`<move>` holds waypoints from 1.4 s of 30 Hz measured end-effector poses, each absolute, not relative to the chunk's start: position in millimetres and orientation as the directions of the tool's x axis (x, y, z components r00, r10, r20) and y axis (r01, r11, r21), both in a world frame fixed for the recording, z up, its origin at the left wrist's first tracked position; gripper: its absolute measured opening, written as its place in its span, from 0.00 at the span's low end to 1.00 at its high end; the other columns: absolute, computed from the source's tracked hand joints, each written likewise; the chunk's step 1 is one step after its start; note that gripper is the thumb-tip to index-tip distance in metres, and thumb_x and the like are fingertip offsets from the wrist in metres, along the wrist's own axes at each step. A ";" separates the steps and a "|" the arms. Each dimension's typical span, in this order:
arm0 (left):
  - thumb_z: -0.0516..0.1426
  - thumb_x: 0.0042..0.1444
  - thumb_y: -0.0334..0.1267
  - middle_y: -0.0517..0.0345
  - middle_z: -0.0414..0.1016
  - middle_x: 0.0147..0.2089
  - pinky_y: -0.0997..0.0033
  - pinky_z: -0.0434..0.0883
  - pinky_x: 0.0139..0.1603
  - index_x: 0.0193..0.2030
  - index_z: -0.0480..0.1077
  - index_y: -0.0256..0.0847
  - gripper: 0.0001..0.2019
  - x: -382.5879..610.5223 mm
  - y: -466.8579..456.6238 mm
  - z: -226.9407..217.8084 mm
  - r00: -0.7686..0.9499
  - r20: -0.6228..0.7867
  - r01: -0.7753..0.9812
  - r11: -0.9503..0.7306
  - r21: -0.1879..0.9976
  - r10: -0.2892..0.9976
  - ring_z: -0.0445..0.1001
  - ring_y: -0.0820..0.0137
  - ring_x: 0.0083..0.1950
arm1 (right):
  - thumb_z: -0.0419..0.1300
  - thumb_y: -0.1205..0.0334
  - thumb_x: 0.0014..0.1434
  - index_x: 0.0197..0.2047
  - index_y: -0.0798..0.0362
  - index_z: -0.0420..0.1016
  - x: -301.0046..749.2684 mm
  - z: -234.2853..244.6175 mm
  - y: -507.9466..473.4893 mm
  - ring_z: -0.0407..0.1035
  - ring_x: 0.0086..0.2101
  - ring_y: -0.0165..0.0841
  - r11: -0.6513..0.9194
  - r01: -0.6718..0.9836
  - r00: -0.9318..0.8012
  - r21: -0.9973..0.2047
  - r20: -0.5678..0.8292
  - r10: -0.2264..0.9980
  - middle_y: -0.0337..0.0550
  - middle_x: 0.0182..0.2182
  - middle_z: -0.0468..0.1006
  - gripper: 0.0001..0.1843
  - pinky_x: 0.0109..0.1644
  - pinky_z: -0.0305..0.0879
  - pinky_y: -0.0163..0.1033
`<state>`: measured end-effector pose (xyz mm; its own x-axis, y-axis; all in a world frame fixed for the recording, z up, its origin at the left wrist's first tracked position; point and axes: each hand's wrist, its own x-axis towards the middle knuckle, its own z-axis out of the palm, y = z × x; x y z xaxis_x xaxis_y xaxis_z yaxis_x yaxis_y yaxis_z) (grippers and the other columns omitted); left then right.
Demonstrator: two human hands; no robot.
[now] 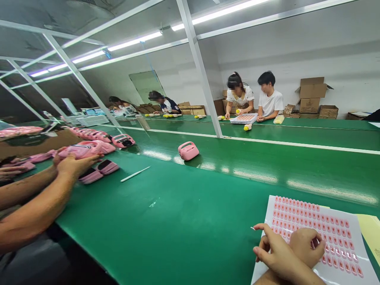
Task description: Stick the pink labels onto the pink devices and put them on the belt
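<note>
A white sheet (pixel 363 245) with rows of small pink oval stickers (pixel 311 215) lies at the lower right, under my two crossed hands. My right hand (pixel 274 247) is at the sheet's left edge, index finger and thumb apart. A small pale piece (pixel 253 228) shows at the index fingertip; whether it is a sticker or the nail I cannot tell. My left hand (pixel 307 246) is over the stickers, its fingers curled in towards the thumb. What it may hold is hidden.
A co-worker's hands (pixel 71 162) hold a pink case at the left, near more pink cases. A white pen (pixel 135 174) and a pink handled device (pixel 188 151) are on the green table (pixel 190 221). Yellow paper (pixel 369 229) lies beside the sheet. Several people sit opposite.
</note>
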<state>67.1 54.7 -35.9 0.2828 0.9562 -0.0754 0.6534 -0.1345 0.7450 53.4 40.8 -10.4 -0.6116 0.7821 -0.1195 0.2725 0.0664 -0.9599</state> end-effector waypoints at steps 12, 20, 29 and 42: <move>0.54 0.49 0.38 0.61 0.76 0.28 0.75 0.63 0.31 0.32 0.76 0.42 0.09 66.8 54.7 -33.5 0.292 -0.086 0.654 -0.133 0.744 0.953 0.66 0.72 0.28 | 0.54 0.68 0.53 0.52 0.51 0.59 53.5 -12.9 40.5 0.70 0.28 0.30 0.059 0.263 -0.612 -0.963 -0.119 0.782 0.31 0.21 0.71 0.22 0.34 0.61 0.33; 0.54 0.49 0.37 0.60 0.76 0.28 0.75 0.63 0.31 0.30 0.76 0.41 0.09 65.9 54.3 -32.5 0.295 -0.076 0.649 -0.141 0.748 0.953 0.66 0.73 0.27 | 0.54 0.68 0.52 0.52 0.54 0.59 53.4 -9.1 40.2 0.70 0.27 0.31 0.064 0.266 -0.614 -0.962 -0.118 0.780 0.32 0.21 0.71 0.22 0.34 0.61 0.34; 0.55 0.49 0.36 0.61 0.75 0.27 0.76 0.63 0.32 0.29 0.75 0.40 0.07 64.7 53.2 -31.9 0.289 -0.054 0.636 -0.149 0.757 0.956 0.65 0.74 0.27 | 0.54 0.70 0.51 0.52 0.53 0.60 51.8 -6.9 40.1 0.68 0.26 0.30 0.059 0.291 -0.596 -0.955 -0.132 0.792 0.30 0.19 0.69 0.23 0.32 0.59 0.33; 0.55 0.48 0.35 0.62 0.74 0.26 0.76 0.62 0.30 0.28 0.74 0.41 0.07 65.0 53.8 -32.7 0.282 -0.026 0.620 -0.161 0.768 0.959 0.65 0.74 0.26 | 0.54 0.70 0.51 0.53 0.56 0.59 52.1 -2.3 39.5 0.69 0.27 0.32 0.040 0.303 -0.590 -0.952 -0.154 0.793 0.32 0.20 0.69 0.24 0.34 0.61 0.34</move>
<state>65.0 53.8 -32.7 0.2816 0.9592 -0.0262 0.6196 -0.1610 0.7682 52.1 39.5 -2.3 -0.5895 0.7929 -0.1541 0.3032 0.0403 -0.9521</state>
